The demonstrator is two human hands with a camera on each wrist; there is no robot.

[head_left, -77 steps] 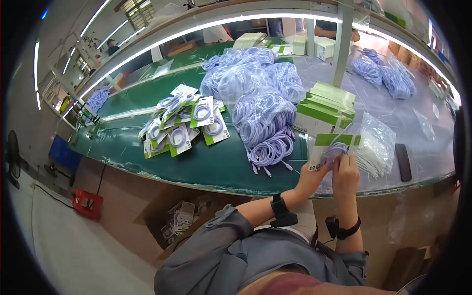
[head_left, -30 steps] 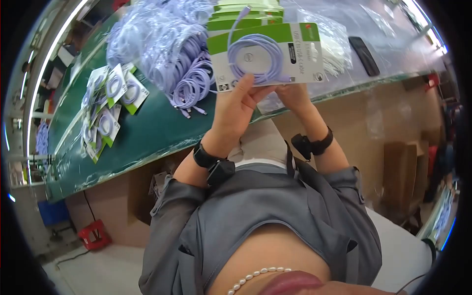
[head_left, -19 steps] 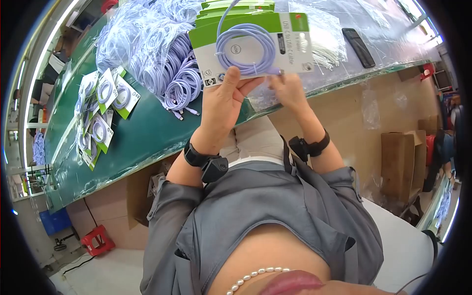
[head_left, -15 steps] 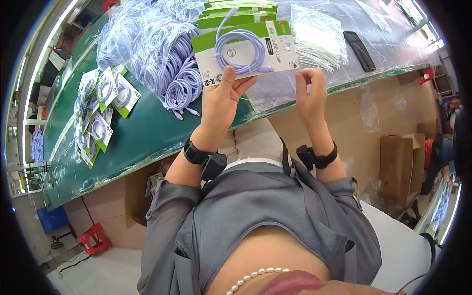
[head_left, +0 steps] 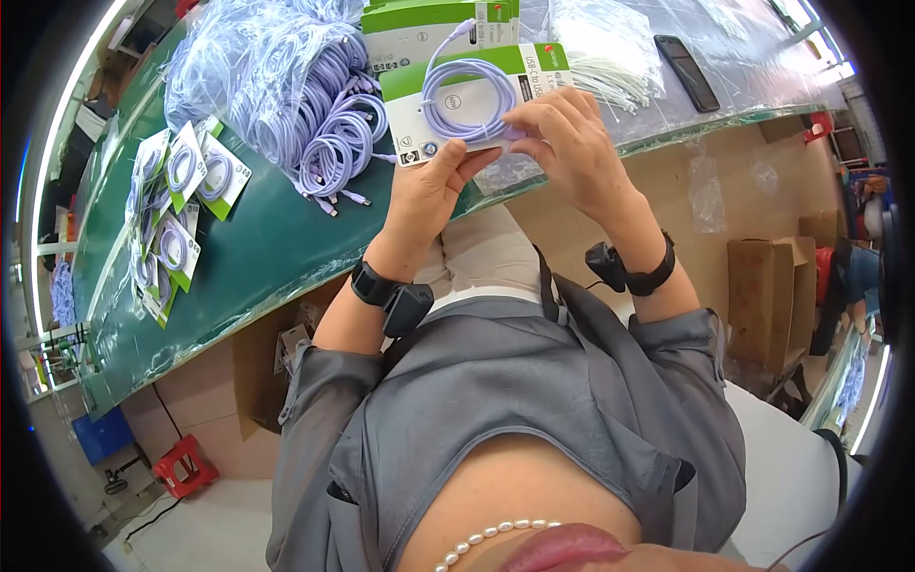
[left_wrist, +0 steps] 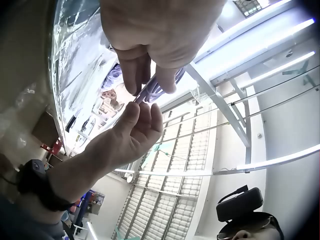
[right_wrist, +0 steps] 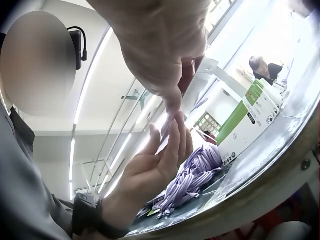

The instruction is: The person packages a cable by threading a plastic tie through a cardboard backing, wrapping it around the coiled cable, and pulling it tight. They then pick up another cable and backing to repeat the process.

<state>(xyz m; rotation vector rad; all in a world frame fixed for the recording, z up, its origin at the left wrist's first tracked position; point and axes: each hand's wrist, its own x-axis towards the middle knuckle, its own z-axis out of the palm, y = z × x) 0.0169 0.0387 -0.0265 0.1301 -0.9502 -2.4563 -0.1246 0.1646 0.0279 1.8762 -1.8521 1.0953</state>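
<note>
Over the bench [head_left: 257,257] edge at twelve o'clock, the cable card [head_left: 474,95] is held up flat. The left hand [head_left: 429,195] clamps its lower edge, thumb on the face. The right hand [head_left: 570,143] pinches curled fingertips on its right side. Loose lilac cables [head_left: 276,86] lie at ten o'clock.

Bright light is cast from long white tube lamps [left_wrist: 260,42] above the glossy green workbench [head_left: 276,253]. Fisheye bending and black corners are shown; wrist views are overexposed.
</note>
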